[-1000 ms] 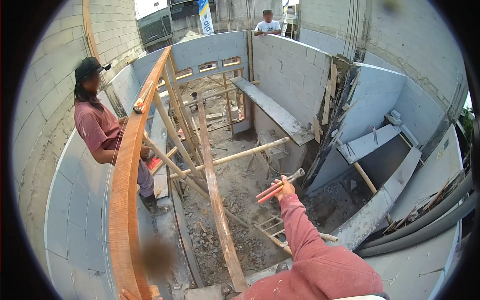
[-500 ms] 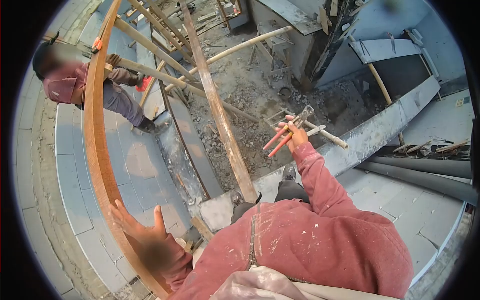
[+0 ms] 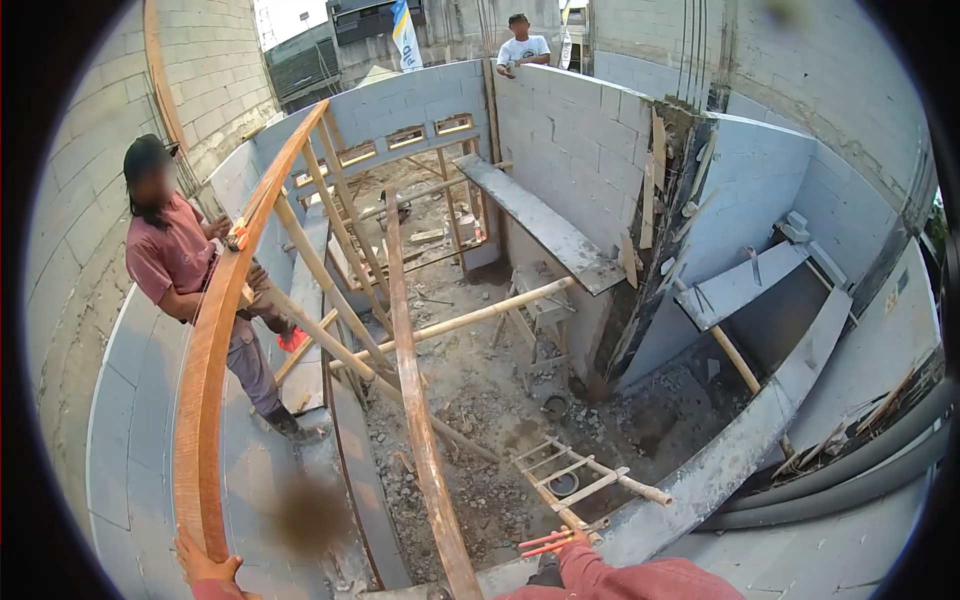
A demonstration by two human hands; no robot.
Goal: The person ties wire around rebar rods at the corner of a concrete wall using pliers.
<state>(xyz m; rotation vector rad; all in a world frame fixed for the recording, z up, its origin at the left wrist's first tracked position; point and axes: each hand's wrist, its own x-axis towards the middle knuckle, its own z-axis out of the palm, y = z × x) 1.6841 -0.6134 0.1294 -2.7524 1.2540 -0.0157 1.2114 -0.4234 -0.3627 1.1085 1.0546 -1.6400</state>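
A long reddish-brown wooden beam (image 3: pixel 205 400) runs up the left side. My left hand (image 3: pixel 205 568) is at its near end, with fingers on one side and thumb on the other. At the bottom centre, my right hand (image 3: pixel 574 547) is closed around a pair of pincers (image 3: pixel 545 543); their red handles point left, and the head is hidden. Just beyond that hand lies a wooden ladder (image 3: pixel 590 480). A co-worker (image 3: pixel 170 245) in a red shirt stands at the beam's far part, beside an orange tool (image 3: pixel 237 236) on it.
A worn plank (image 3: pixel 420 410) spans the rubble floor (image 3: pixel 500 430) below, with bamboo poles (image 3: pixel 480 320) crossing it. Narrow concrete ledges (image 3: pixel 730 450) edge the drop. Grey pipes (image 3: pixel 840 490) lie at right. Another person (image 3: pixel 522 45) is behind the far block wall (image 3: pixel 570 120).
My view has tilted up, showing the far walls and another person. My left hand, spread above the beam before, is now against its near end. The pincers remain in my right hand.
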